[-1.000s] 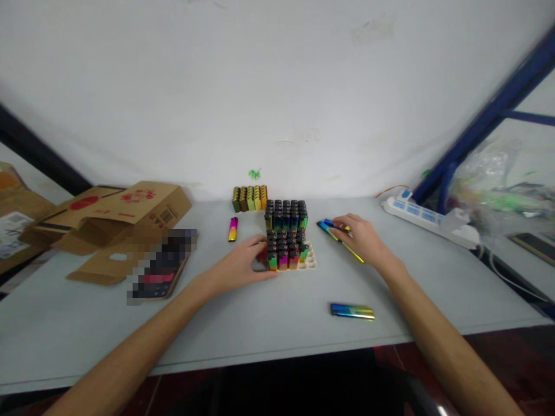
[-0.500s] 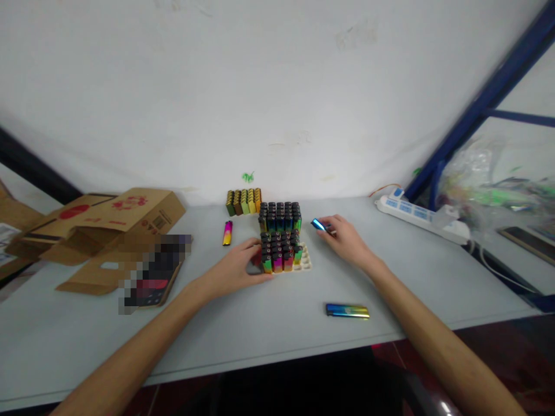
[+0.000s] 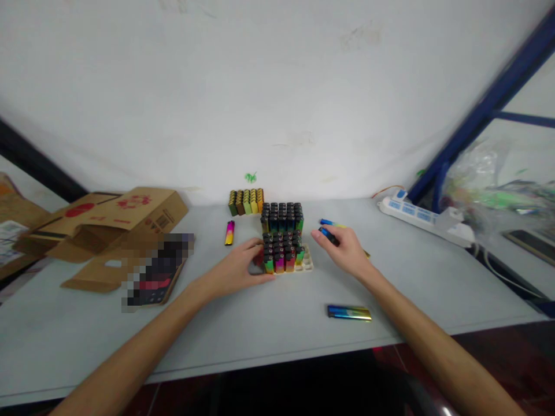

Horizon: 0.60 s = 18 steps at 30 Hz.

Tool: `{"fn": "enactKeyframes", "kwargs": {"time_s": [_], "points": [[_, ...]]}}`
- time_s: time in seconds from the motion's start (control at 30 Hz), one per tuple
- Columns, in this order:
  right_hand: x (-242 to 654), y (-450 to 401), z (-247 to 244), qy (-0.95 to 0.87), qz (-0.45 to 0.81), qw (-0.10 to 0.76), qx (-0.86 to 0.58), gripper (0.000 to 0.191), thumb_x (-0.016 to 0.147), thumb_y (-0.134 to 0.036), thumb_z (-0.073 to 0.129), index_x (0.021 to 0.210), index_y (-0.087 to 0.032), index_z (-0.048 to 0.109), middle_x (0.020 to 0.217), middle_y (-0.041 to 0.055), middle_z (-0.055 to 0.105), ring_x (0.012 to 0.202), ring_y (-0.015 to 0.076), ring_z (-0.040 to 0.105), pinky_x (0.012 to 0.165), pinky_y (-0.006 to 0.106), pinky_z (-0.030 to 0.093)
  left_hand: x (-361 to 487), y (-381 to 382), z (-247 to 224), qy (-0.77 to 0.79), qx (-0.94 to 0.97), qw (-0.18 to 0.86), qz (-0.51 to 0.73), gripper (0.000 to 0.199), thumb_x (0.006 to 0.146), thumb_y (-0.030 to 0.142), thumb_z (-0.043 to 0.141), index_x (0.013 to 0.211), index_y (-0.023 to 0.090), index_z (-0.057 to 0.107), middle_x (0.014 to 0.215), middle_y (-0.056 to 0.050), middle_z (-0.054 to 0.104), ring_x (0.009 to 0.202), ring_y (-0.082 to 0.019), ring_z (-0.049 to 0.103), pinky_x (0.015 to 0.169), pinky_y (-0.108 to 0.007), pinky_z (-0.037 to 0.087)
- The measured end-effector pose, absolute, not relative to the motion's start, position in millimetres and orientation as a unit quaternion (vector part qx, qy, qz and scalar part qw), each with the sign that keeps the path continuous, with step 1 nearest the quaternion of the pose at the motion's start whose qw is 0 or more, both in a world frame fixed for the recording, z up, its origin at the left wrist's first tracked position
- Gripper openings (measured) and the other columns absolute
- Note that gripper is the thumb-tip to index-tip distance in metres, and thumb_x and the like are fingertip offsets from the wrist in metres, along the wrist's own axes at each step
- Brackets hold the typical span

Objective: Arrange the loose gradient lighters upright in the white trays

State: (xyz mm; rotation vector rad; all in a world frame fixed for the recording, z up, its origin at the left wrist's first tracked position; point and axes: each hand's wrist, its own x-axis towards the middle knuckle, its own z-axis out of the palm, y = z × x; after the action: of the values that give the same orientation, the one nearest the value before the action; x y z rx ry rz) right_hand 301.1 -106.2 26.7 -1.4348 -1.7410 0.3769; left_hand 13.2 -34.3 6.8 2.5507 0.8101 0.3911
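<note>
A pale tray (image 3: 309, 263) with round-cornered pockets holds several upright lighters (image 3: 280, 254) with black tops and rainbow bodies; pockets along its right side show bare. My left hand (image 3: 240, 267) grips the tray's left side, thumb at the front corner and fingers partly hidden behind the lighters. My right hand (image 3: 344, 249), right of the tray, is closed on a lighter (image 3: 328, 235) whose dark blue top end sticks out toward the tray. Just behind that hand a blue-yellow lighter (image 3: 333, 223) lies on the table. Nearer the front edge lies another blue-gold lighter (image 3: 349, 312).
Behind the tray stands a block of black-topped lighters (image 3: 282, 216), with gold-topped ones (image 3: 246, 202) to its left. A pink-yellow lighter (image 3: 229, 233) lies alone. Left are a cardboard box (image 3: 143, 211) and a partly pixelated phone (image 3: 162, 277); right, a power strip (image 3: 427, 219).
My right hand has turned and drawn slightly nearer, bringing its lighter's dark end down toward the tray. A blue lighter lying behind that hand now shows. My left hand stays at the tray.
</note>
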Motion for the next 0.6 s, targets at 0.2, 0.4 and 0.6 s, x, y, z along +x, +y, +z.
{"fn": "enactKeyframes", "kwargs": {"time_s": [0.2,0.4,0.6], "points": [[299.8,-105.2,21.6,-0.698,0.123,0.395,-0.584,0.05,0.095,-0.053,0.05,0.059,-0.022,0.032,0.056,-0.0059,0.025,0.054,0.01,0.027,0.054,0.029,0.02,13.7,-34.8,7.4,0.293,0.917,0.225,0.153,0.038,0.088,0.052,0.074,0.101,0.017,0.069,0.118,-0.012,0.065,0.107,-0.029,0.066,0.091,-0.039,0.058],[298.9,-105.3,19.7,-0.697,0.129,0.398,-0.583,0.044,0.092,-0.044,0.049,0.059,-0.023,0.03,0.057,-0.0055,0.024,0.055,0.0098,0.027,0.053,0.028,0.019,14.0,-35.2,7.9,0.294,0.917,0.226,0.145,0.04,0.089,0.054,0.074,0.102,0.016,0.069,0.118,-0.012,0.065,0.107,-0.029,0.065,0.092,-0.039,0.058],[300.0,-105.2,20.3,-0.705,0.123,0.395,-0.575,0.05,0.098,-0.052,0.053,0.06,-0.022,0.037,0.055,-0.0046,0.033,0.055,0.0116,0.033,0.054,0.028,0.024,13.8,-36.0,9.2,0.295,0.916,0.228,0.148,0.04,0.089,0.053,0.073,0.104,0.016,0.07,0.118,-0.012,0.065,0.108,-0.03,0.065,0.094,-0.041,0.057]]}}
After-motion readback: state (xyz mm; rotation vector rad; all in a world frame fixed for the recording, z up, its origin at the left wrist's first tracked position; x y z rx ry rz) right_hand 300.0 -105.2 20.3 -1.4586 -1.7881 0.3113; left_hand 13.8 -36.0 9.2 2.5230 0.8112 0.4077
